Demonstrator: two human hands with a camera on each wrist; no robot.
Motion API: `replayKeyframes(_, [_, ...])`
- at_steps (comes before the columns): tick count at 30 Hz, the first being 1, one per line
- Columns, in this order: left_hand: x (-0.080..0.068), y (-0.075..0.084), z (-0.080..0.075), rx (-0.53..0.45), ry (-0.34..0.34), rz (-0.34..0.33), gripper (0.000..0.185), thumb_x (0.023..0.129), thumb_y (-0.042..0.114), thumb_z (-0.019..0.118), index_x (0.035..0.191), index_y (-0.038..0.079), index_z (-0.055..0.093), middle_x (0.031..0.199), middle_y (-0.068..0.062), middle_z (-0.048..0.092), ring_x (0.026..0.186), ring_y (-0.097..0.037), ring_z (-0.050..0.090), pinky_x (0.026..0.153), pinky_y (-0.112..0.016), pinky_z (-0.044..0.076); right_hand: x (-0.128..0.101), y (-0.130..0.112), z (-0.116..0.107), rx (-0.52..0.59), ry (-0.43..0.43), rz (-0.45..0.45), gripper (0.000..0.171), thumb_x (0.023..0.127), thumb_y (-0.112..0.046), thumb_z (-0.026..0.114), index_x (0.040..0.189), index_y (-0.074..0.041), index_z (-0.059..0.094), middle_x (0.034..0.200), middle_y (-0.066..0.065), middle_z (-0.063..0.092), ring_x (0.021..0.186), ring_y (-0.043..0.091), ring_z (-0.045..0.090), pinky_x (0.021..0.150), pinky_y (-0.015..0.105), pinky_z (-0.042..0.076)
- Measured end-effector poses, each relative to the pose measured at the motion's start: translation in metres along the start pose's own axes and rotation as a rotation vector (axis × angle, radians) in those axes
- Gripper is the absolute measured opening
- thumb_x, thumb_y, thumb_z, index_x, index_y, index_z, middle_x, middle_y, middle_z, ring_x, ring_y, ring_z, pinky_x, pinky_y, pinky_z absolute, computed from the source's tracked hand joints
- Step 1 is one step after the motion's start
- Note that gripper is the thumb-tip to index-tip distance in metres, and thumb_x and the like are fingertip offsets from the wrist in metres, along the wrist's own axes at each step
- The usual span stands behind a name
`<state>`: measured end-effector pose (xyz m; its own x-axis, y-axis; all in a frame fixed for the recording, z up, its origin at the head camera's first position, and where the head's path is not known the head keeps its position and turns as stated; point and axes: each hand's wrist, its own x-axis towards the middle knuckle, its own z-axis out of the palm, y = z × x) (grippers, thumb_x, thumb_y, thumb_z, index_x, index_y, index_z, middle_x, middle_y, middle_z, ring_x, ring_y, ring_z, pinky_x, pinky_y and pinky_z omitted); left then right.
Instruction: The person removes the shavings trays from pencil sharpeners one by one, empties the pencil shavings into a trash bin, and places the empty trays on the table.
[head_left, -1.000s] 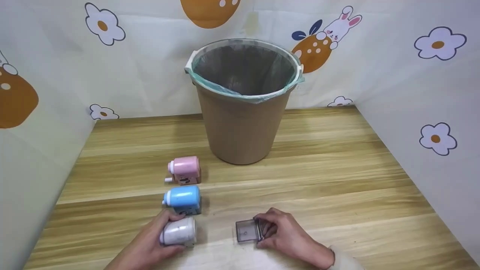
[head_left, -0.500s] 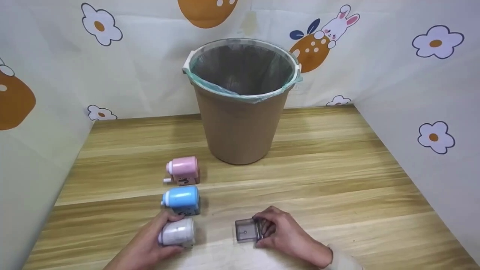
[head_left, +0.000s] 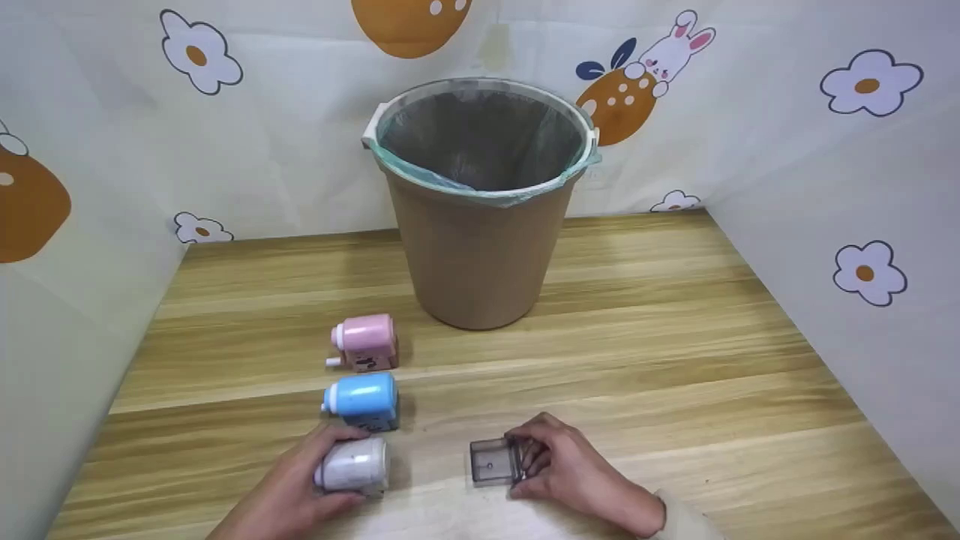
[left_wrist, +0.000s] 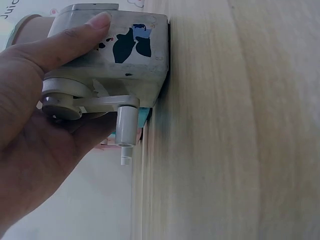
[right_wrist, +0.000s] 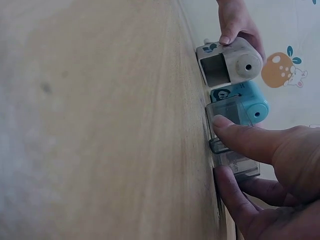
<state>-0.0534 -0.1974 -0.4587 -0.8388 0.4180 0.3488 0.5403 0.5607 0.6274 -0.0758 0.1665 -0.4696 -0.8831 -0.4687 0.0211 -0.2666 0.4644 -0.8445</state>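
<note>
Your left hand (head_left: 289,491) grips the white sharpener (head_left: 352,465), thumb on top, fingers curled round its crank end. It sits on the wood table (head_left: 675,360), just in front of the blue sharpener (head_left: 364,397). The pink sharpener (head_left: 366,341) is just behind the blue one, & the brown bin (head_left: 480,225) stands further back. Your right hand (head_left: 570,472) pinches the clear little drawer (head_left: 493,461), which lies on the table to the right of the white sharpener, not touching it.
</note>
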Motion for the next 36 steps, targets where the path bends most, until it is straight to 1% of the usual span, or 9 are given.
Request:
replayKeyframes(4, [-0.001,-0.001,0.001,0.063,0.034,0.041,0.068,0.064,0.019,0.093,0.124,0.016,0.06,0.11,0.002,0.065,0.1,0.0,0.056,0.082,-0.026,0.051,0.0,0.0,0.0,0.013,-0.005,0.008,0.063,0.065,-0.01,0.092,0.12,0.002,0.066,0.105,0.007,0.06,0.078,-0.001,0.061,0.069,0.018,0.059])
replayKeyframes(7, [-0.002,-0.002,0.002,0.077,0.038,0.044,0.072,0.064,0.021,0.093,0.127,0.016,0.059,0.115,0.0,0.066,0.107,-0.001,0.056,0.087,-0.023,0.051,0.0,0.0,0.0,0.034,-0.01,0.019,0.063,0.066,-0.008,0.092,0.121,0.003,0.065,0.106,0.007,0.06,0.079,-0.001,0.061,0.07,0.018,0.059])
replayKeyframes(10, [-0.003,-0.003,0.002,0.086,0.043,0.036,0.076,0.064,0.022,0.093,0.131,0.017,0.058,0.121,-0.002,0.065,0.113,-0.002,0.056,0.095,-0.016,0.046,0.0,-0.001,0.0,0.048,-0.01,0.033,0.063,0.066,-0.008,0.091,0.122,0.002,0.064,0.106,0.007,0.059,0.079,-0.001,0.06,0.07,0.019,0.059])
replayKeyframes(13, [-0.003,-0.003,0.003,0.105,0.046,0.024,0.078,0.064,0.023,0.093,0.132,0.017,0.058,0.125,-0.003,0.065,0.118,-0.003,0.055,0.099,-0.015,0.044,0.0,-0.001,0.0,0.052,-0.006,0.039,0.063,0.066,-0.008,0.091,0.122,0.002,0.064,0.106,0.007,0.059,0.08,-0.001,0.06,0.07,0.019,0.059])
replayKeyframes(18, [-0.003,-0.003,0.001,0.087,0.03,0.021,0.078,0.064,0.023,0.094,0.133,0.018,0.057,0.125,-0.003,0.064,0.117,-0.002,0.055,0.098,-0.016,0.045,-0.001,-0.002,0.0,0.058,-0.01,0.04,0.063,0.067,-0.007,0.091,0.123,0.001,0.064,0.106,0.006,0.059,0.081,0.0,0.06,0.07,0.019,0.059])
replayKeyframes(24, [-0.003,-0.003,0.001,0.076,0.04,0.028,0.08,0.063,0.024,0.094,0.133,0.017,0.057,0.126,-0.004,0.064,0.12,-0.002,0.054,0.102,-0.011,0.04,-0.003,-0.003,-0.001,0.114,-0.029,0.071,0.066,0.069,-0.007,0.09,0.127,0.001,0.061,0.109,0.008,0.058,0.085,0.003,0.061,0.074,0.02,0.06])
replayKeyframes(28, [-0.002,0.0,0.0,0.081,0.048,0.026,0.077,0.064,0.026,0.093,0.132,0.016,0.058,0.124,-0.004,0.065,0.115,-0.004,0.057,0.097,-0.018,0.048,-0.005,-0.006,-0.002,0.134,-0.04,0.085,0.067,0.071,-0.007,0.088,0.13,0.002,0.058,0.11,0.009,0.057,0.088,0.005,0.061,0.076,0.021,0.06])
replayKeyframes(32, [0.0,0.007,-0.004,0.065,0.044,-0.054,0.067,0.071,0.029,0.09,0.13,0.019,0.059,0.124,-0.001,0.064,0.109,-0.002,0.057,0.087,-0.026,0.052,-0.006,-0.007,-0.003,0.139,-0.044,0.092,0.068,0.072,-0.008,0.088,0.132,0.002,0.057,0.111,0.009,0.056,0.089,0.005,0.061,0.077,0.022,0.06])
replayKeyframes(36, [0.002,0.014,-0.009,-0.003,0.046,-0.193,0.051,0.081,0.025,0.083,0.127,0.025,0.062,0.124,0.008,0.063,0.108,0.001,0.057,0.089,-0.025,0.052,-0.007,-0.009,-0.003,0.137,-0.038,0.083,0.067,0.074,-0.01,0.087,0.132,0.002,0.057,0.112,0.009,0.056,0.089,0.007,0.062,0.077,0.022,0.06])
